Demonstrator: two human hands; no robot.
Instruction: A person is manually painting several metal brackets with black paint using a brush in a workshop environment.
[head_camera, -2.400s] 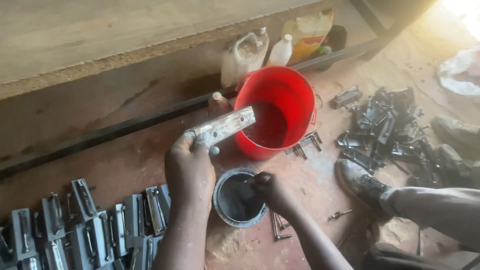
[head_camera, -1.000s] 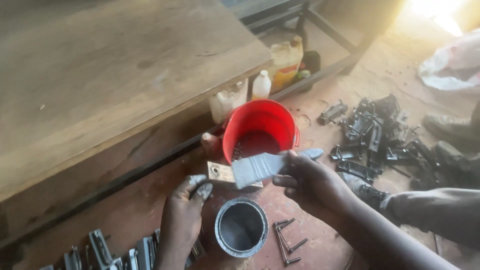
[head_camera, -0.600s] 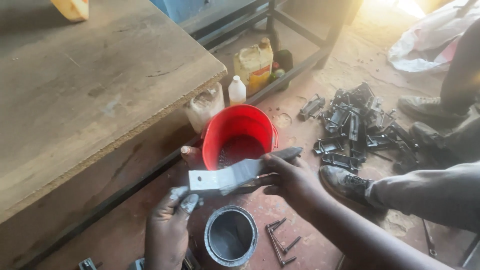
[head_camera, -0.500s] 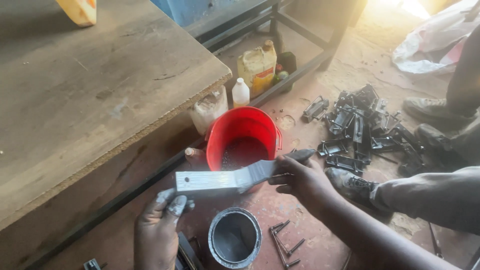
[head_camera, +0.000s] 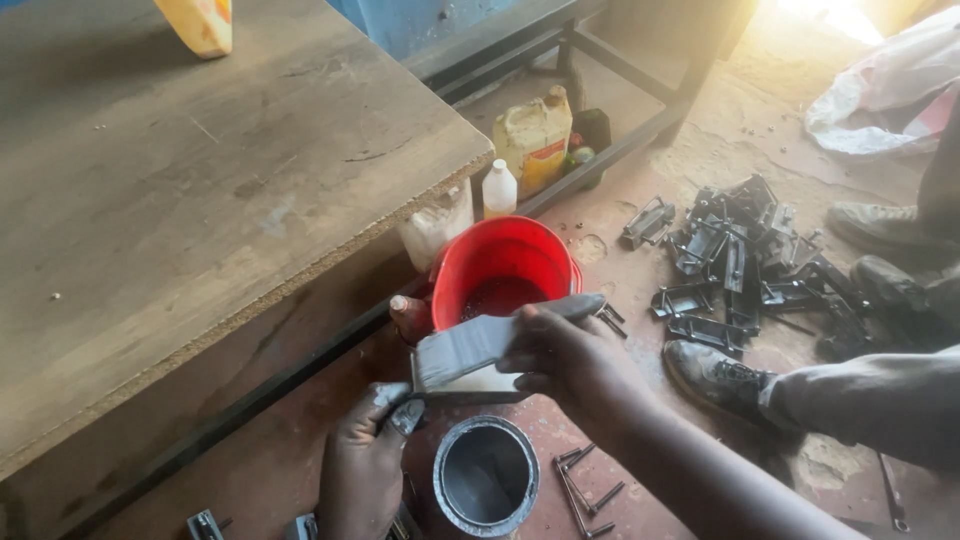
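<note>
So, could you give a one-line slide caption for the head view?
Right hand brushes silver paint onto a metal bracket held by left hand, above paint tin.

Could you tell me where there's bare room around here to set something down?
The wooden tabletop is mostly bare, apart from a yellow container at its far edge. The floor is crowded: red bucket, paint tin, bolts, metal brackets.

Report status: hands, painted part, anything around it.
Left hand grips grey-painted metal bracket at its end. Right hand strokes paintbrush across it. Open grey paint tin below, red plastic bucket behind.
</note>
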